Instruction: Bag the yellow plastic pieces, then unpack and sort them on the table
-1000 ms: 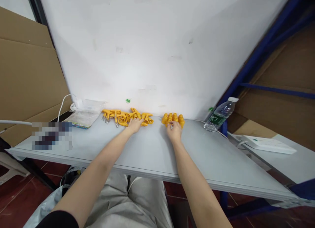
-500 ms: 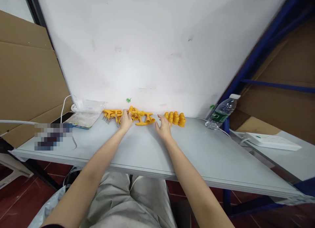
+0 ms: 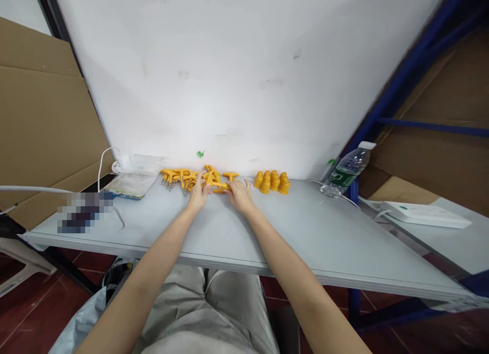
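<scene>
My left hand [image 3: 198,192] is closed at the near side of a pile of yellow plastic parts, thumb and fingers around a yellow T-shaped piece [image 3: 209,181]. From the other side my right hand [image 3: 239,195] pinches a yellow part [image 3: 221,186] that lines up with it; whether the two are joined I cannot tell. Behind my right fingers lies another T-shaped piece [image 3: 231,175]. Left of my left hand are several yellow T-shaped pieces [image 3: 179,172] with silvery screws [image 3: 168,184] pointing toward me. Several yellow cup-shaped caps [image 3: 283,185] stand in rows to the right.
A clear plastic bag [image 3: 133,177] and a blurred-out dark object [image 3: 82,214] lie on the table's left. A water bottle [image 3: 347,170] leans at the right near a cable. Beyond it is a white power strip [image 3: 426,215]. A white panel [image 3: 244,89] rises behind the table [image 3: 229,237].
My right hand has moved left, away from the caps, onto a yellow part. My left hand has shifted slightly right with a T-shaped piece. The hands are now close together.
</scene>
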The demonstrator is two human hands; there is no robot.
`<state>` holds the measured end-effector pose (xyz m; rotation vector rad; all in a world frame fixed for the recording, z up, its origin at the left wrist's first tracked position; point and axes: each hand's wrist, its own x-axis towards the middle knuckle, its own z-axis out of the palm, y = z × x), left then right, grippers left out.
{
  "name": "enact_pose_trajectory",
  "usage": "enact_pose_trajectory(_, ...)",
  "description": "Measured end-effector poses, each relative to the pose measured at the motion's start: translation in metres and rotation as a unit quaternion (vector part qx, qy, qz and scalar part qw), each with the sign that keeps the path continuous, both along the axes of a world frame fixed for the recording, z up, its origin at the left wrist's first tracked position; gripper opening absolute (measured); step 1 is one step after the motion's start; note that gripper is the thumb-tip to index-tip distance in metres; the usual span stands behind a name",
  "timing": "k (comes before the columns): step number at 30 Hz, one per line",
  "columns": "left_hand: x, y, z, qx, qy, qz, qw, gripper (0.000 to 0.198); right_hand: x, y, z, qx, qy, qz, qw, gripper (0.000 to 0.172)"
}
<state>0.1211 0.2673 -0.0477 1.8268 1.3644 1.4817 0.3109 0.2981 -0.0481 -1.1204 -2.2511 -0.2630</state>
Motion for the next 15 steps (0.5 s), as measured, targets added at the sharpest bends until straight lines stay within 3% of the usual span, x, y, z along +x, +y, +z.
enact_pose_trajectory(5, 0.0002, -0.0117, 0.0037, 0.070, 0.168, -0.009, 0.983, 0.045, 0.0079, -0.0067, 0.0002, 0.021, 0.003, -0.009, 1.000, 0.027)
enact_pose_trajectory(11, 0.0028, -0.0102, 0.0013, 0.044, 0.170, 0.012, 0.984, 0.047, 0.0037, -0.0090, 0.0014, 0.052, -0.022, -0.049, 0.997, 0.023)
enact_pose_trajectory(15, 0.0026, -0.0113, 0.0012, 0.042, 0.156, 0.013, 0.987, 0.046, 0.0035, -0.0101, 0.0010, 0.060, -0.018, -0.038, 0.997, 0.026)
